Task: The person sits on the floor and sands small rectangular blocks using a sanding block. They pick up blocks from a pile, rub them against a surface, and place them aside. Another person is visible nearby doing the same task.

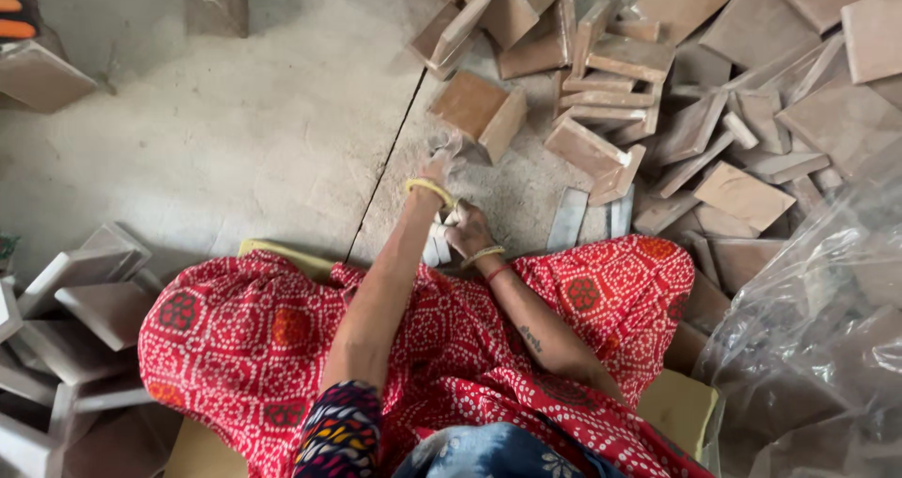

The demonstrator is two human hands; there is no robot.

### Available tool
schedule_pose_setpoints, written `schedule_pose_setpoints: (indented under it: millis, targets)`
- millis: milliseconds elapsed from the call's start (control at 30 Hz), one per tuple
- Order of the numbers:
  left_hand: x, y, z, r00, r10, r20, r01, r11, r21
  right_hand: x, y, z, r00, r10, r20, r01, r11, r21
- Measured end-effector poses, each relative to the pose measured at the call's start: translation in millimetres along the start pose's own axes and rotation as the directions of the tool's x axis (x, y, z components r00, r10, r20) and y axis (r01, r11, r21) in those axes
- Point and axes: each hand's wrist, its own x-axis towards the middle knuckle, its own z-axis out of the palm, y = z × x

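Down on the floor, a person sits with red patterned cloth [282, 332] spread over the knees, both arms stretched forward between them. Going from the left: a heap of grey-edged tiles [80, 295] lies stacked at odd angles by the left knee, some flat, some on edge. The left hand [440, 165] reaches furthest out, arm nearly straight, a yellow bangle at the wrist; its fingers are blurred and seem to close around something pale, but I cannot tell how tightly or exactly what it is. Just ahead of it sits a brown tile block [477, 112], two squares leaning together, long side running up and away to the right. The right hand [467, 229] is drawn back closer to the body, elbow bent, forearm angled up from the right knee; it is curled around a small stack of pale tiles [437, 245] standing on edge just in front of the lap, with the flat faces turned sideways. To the right spreads a large loose pile of brown tiles [714, 112], tilted every way. Clear plastic sheeting [827, 318] covers more on the far right. Underneath is bare grey concrete floor [235, 121], dusty, with a dark crack [385, 173] running diagonally toward the hands.
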Motion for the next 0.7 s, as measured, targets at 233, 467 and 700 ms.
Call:
schedule_pose_setpoints:
  millis: [233,467,700]
  targets:
    - [17,17,44,0.992,-0.062,-0.113,0.036,0.975,-0.22,6,11,-1,0.992,-0.123,-0.012,0.123,0.992,-0.036]
    - [-8,31,-22,0.758,0.648,0.074,-0.642,0.721,0.262,5,19,2,0.999,-0.021,0.025,0.019,0.999,0.049]
    - [-41,67,-162,0.695,0.629,0.348,-0.607,0.255,0.753,9,34,4,0.999,-0.013,0.031,0.01,0.997,0.08]
